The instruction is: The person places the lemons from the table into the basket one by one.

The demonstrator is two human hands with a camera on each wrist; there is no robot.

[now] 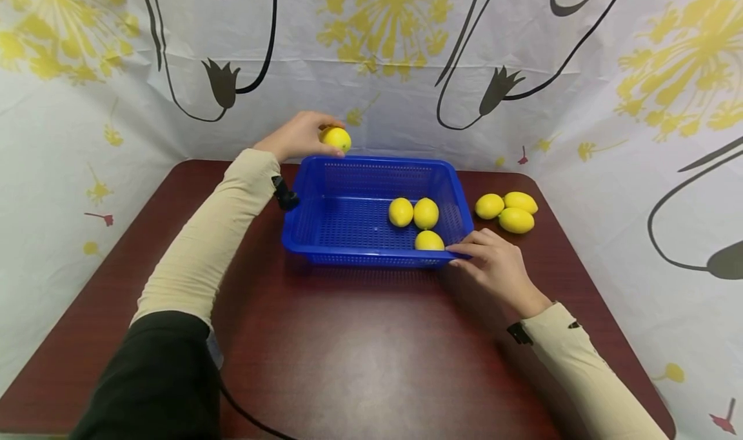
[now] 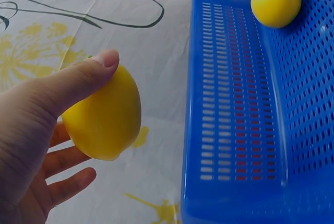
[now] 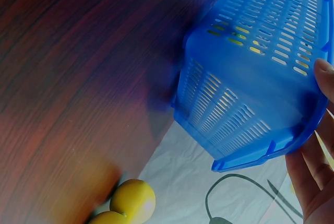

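Observation:
My left hand (image 1: 298,135) holds a yellow lemon (image 1: 338,140) near the back left corner of a blue plastic basket (image 1: 360,253). In the left wrist view, the thumb lies along the top of this lemon (image 2: 109,117), beside the basket wall (image 2: 219,104) and apart from it. At the front right corner, my right hand (image 1: 493,262) grips the basket's rim between thumb and fingers. The right wrist view shows the thumb on one side of the rim and fingers beneath. Three lemons (image 1: 426,213) sit in the basket's right part, one partly hidden by the front rim.
To the right of the basket, three more lemons (image 1: 516,220) lie close together on the dark red wooden table (image 1: 360,343). A patterned white cloth (image 1: 395,104) hangs behind and around the table. A black cable (image 1: 249,414) runs by the near edge.

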